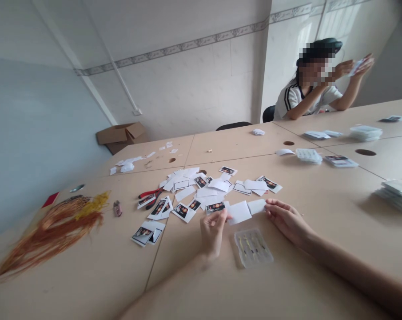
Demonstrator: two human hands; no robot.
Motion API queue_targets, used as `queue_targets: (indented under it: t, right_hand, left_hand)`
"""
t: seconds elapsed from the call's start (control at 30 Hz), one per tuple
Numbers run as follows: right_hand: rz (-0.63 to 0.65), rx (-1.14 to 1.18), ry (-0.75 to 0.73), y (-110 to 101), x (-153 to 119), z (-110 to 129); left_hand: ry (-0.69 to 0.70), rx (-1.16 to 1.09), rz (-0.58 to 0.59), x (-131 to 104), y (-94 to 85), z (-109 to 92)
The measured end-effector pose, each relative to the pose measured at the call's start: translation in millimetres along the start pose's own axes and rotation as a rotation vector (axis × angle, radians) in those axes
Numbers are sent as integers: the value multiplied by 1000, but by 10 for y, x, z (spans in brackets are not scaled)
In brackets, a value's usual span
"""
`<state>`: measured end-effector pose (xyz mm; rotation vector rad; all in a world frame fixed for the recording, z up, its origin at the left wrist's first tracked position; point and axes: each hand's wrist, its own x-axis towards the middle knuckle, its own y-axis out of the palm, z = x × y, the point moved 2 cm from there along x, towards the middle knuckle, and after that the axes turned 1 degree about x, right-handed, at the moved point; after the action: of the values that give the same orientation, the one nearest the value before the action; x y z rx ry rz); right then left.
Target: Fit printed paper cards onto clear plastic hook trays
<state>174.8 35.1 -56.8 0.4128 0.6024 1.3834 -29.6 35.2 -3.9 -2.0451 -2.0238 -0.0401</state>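
My left hand (212,233) pinches the edge of a white card (240,213) between thumb and fingers. Another white card (256,206) is pinched at its right end by my right hand (287,220); the two cards meet or overlap at their near edges. Just below them on the table lies a clear plastic case (253,249) with several thin yellow and dark pieces in it. Past my hands spreads a loose pile of white cards (205,192), some bearing a dark printed picture. A printed card (184,212) lies left of my left hand.
Red-handled pliers (149,194) lie partly under cards. Orange strands (64,222), a yellow bundle (93,205) and a small pink tool (117,209) are on the left. Stacked cases (399,194) stand right. Across the table (337,195) a person (316,98) holds up something pale. A carton (122,135) sits behind.
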Motion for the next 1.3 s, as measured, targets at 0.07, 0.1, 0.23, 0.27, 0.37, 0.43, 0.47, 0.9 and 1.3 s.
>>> queue_targets:
  t: [0.07, 0.1, 0.23, 0.27, 0.37, 0.43, 0.47, 0.9, 1.3]
  right_hand:
    - [3, 25, -7, 11, 0, 0]
    - [6, 39, -10, 17, -1, -1]
    - [23, 66, -8, 33, -9, -5]
    - [26, 69, -3, 33, -11, -7]
    - [38, 72, 2, 27, -10, -14]
    - [46, 71, 0, 25, -8, -20]
    - [48, 68, -2, 25, -7, -24]
    - [129, -44, -81, 105, -65, 38]
    - [350, -568, -390, 206, -252, 104]
  left_hand:
    - [-4, -4, -20, 9, 0, 11]
    - [-8, -9, -35, 15, -1, 18]
    - [-32, -28, -75, 37, -1, 45]
    - [-36, -30, -76, 41, -1, 50]
    - [-35, -29, -75, 45, -1, 62]
    - [-31, -20, -82, 47, -1, 70]
    - [-28, -13, -88, 47, -2, 73]
    - [3, -2, 65, 72, 21, 65]
    - [353, 280, 229, -24, 93, 11]
